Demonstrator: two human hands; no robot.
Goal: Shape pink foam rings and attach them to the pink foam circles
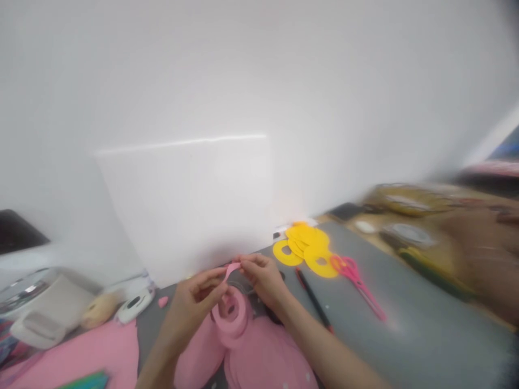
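Note:
A narrow pink strip (232, 268) is stretched between my two hands above the table. My left hand (198, 294) pinches its near end, and my right hand (259, 273) pinches the far end. Just below them lie pink rings (232, 324), stacked over one another, with blurred edges. Under the rings, large rounded pink pieces (267, 356) spread toward me. What the strip is made of I cannot tell.
Right of my hands are yellow rings (306, 243), pink scissors (359, 281) and a black pencil-like stick (314, 300). At left stand a white container (52, 308), a white oval object (135, 305) and a pink sheet (101, 351). A white board (194, 210) leans against the wall.

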